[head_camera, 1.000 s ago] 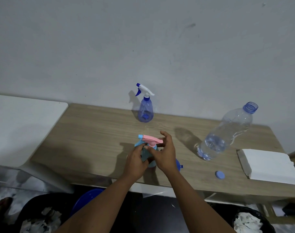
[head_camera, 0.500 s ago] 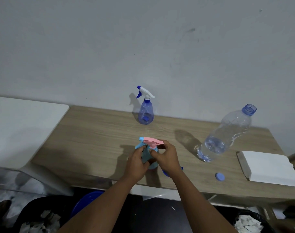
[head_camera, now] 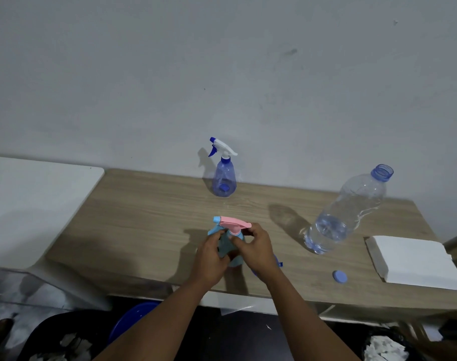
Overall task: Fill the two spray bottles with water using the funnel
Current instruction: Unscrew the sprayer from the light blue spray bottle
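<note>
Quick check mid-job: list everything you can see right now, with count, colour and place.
spray bottle: 1, blue with white head, back of table by wall
held spray bottle: 1, teal with pink head, front centre
water bottle: 1, clear, open, partly filled, right
cap: 1, blue, front right
funnel: 1, blue, mostly hidden behind right wrist
white block: 1, far right
table: 1, wood
left hand: on bottle body
right hand: at bottle collar
</note>
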A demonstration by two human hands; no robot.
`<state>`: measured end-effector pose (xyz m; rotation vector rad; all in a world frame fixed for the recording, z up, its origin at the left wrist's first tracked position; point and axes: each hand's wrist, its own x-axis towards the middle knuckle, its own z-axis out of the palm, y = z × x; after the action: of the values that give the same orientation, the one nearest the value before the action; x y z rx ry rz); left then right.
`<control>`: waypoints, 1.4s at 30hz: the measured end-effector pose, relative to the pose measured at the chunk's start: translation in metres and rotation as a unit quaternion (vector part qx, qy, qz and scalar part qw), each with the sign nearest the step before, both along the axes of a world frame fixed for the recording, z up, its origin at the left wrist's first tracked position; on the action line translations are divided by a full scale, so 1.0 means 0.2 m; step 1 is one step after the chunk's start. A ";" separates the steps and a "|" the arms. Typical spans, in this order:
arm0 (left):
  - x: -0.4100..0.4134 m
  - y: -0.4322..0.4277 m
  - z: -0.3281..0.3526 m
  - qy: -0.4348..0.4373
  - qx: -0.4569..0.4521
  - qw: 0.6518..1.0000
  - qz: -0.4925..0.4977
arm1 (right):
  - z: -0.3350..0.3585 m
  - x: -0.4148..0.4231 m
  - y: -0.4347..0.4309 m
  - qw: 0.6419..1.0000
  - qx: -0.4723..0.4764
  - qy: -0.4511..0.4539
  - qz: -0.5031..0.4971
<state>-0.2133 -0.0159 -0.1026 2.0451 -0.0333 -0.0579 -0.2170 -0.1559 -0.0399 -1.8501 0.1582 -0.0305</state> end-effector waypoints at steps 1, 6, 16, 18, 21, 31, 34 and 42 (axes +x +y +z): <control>0.00 0.00 0.00 -0.001 0.000 1.000 0.002 | 0.00 -0.01 -0.01 1.000 -0.001 0.000 0.012; 0.00 0.00 0.00 -0.010 -0.009 1.000 0.001 | 0.04 0.00 0.04 0.999 0.023 0.001 -0.023; 0.00 -0.01 0.00 -0.006 0.002 1.000 0.005 | 0.04 -0.02 0.03 0.999 0.020 -0.004 -0.025; -0.01 -0.01 0.01 -0.003 -0.003 1.000 0.005 | 0.03 -0.03 0.02 1.000 0.016 0.000 -0.013; 0.00 0.00 0.00 0.003 -0.003 1.000 0.001 | 0.03 -0.03 0.03 0.999 0.039 -0.002 -0.024; 0.01 0.01 -0.02 0.023 0.015 1.000 0.002 | 0.02 -0.02 0.02 0.999 -0.003 -0.026 -0.029; 0.00 0.00 0.00 0.009 0.007 1.000 0.000 | 0.00 -0.01 0.01 0.999 -0.009 -0.031 -0.033; -0.02 0.01 0.00 -0.015 -0.045 0.999 0.009 | 0.23 0.10 -0.06 0.988 0.044 -0.123 -0.083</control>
<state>-0.2167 -0.0146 -0.1021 1.9564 -0.0348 -0.0135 -0.1965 -0.1675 0.0068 -1.7246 0.1371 -0.3610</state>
